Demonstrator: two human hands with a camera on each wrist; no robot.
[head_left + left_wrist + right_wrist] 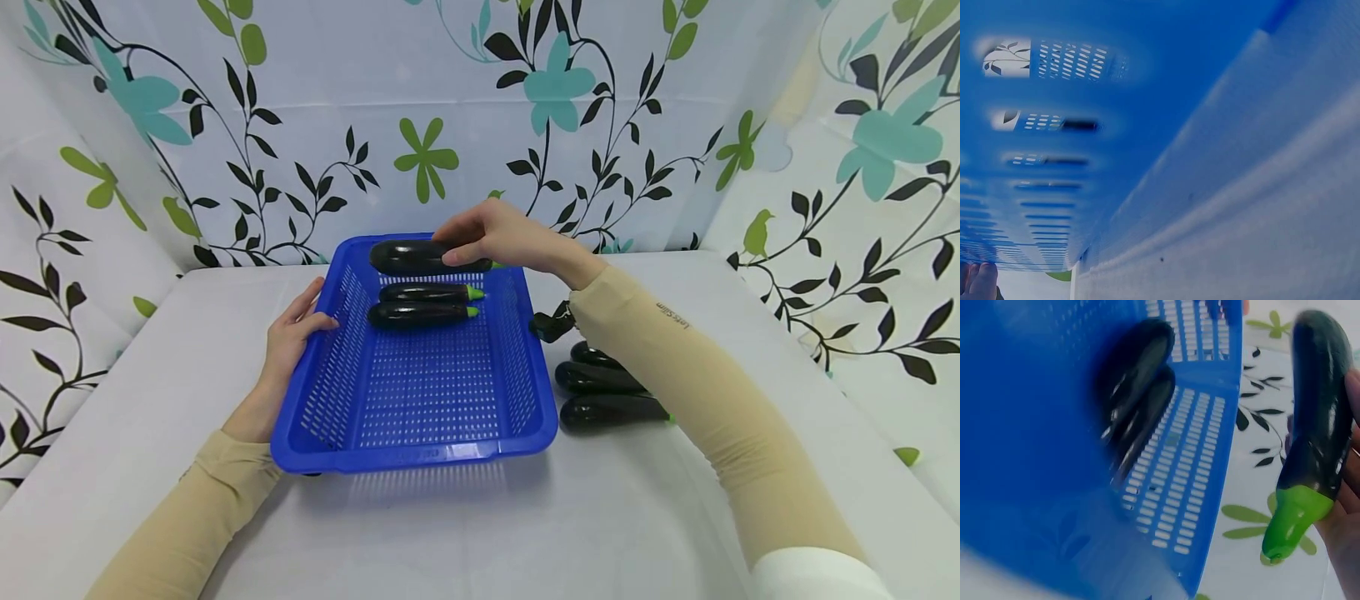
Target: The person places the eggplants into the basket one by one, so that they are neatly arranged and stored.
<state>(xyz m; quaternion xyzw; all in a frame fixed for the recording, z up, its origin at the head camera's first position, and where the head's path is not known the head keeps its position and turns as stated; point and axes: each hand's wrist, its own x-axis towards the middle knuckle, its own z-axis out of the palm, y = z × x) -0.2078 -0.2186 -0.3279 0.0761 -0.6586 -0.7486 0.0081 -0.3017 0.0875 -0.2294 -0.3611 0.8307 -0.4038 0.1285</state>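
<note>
A dark eggplant [408,257] with a green stem is held by my right hand [498,237] over the far end of a blue plastic basket [412,457]. The right wrist view shows the same eggplant [1319,406] beside the basket wall, its green cap pointing down. Two more eggplants [420,315] lie side by side on the basket floor. My left hand [292,333] grips the left rim of the basket, thumb over the edge. In the left wrist view only some fingertips [982,281] show under the slotted basket wall [1147,37].
Several eggplants [611,410] lie on the white table [465,533] to the right of the basket, partly hidden by my right sleeve. A small black object [552,323] is at the right wrist. A leaf-patterned curtain [300,108] hangs behind the table.
</note>
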